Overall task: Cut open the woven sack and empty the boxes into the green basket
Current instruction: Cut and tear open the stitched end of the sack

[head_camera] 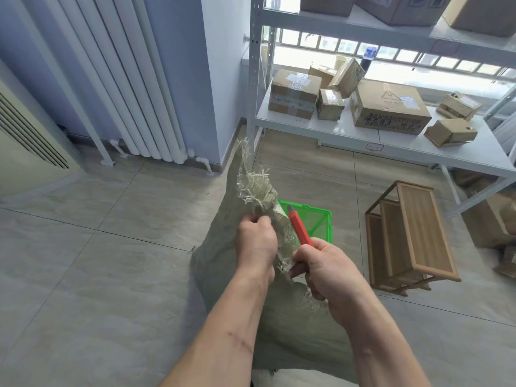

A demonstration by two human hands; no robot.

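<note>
A grey-green woven sack (223, 272) stands on the tiled floor in front of me, its frayed top edge pulled upward. My left hand (255, 241) grips the sack's fabric just below the fraying. My right hand (329, 277) is closed on a red utility knife (300, 227), which points up and away along the sack's torn edge. Behind the sack, a green basket (318, 219) sits on the floor, partly hidden by the fabric. The sack's contents are hidden.
A wooden two-tier stand (410, 236) sits on the floor to the right. A white metal shelf (363, 132) beyond it holds several cardboard boxes (388, 107). A white radiator (134, 88) lines the back wall at left.
</note>
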